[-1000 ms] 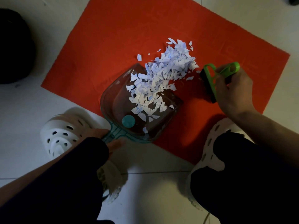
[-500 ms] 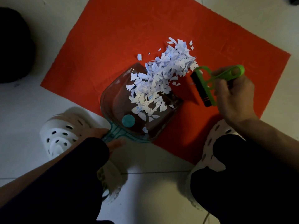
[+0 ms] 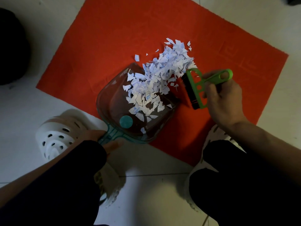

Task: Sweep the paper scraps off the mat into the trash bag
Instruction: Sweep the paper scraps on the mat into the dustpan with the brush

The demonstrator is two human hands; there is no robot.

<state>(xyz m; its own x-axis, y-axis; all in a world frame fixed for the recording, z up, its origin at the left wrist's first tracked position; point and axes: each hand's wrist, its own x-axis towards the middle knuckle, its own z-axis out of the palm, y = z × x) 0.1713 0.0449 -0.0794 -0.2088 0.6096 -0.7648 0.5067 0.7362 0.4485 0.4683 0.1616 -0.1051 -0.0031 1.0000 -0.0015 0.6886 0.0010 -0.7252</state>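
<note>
Brush (image 3: 195,88) moved against scraps (image 3: 162,72), gripped by right hand (image 3: 223,101).

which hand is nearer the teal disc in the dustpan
Left. The left hand grips the dustpan handle just below the teal disc; the right hand holds the brush farther off.

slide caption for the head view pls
Right hand brushes paper scraps with green brush into left-held dustpan on red mat.
</note>
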